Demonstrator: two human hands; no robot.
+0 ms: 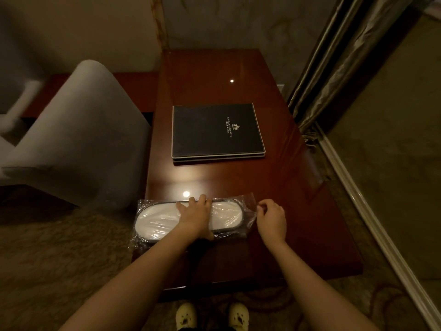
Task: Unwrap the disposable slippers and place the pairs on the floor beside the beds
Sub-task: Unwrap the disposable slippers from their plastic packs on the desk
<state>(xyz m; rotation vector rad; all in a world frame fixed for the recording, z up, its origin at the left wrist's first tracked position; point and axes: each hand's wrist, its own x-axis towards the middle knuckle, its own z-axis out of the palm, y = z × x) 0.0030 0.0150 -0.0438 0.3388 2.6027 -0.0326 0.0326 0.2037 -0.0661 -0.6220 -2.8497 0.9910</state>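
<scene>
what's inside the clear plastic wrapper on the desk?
The plastic wrapper holds white slippers with a dark edge trim, lying flat on the desk. The left hand covers the middle, so how many are stacked cannot be seen.

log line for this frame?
stage: unwrapping | left hand: flat on wrapped slippers | right hand: pinching wrapper end | on: desk | wrapper: still on
</scene>
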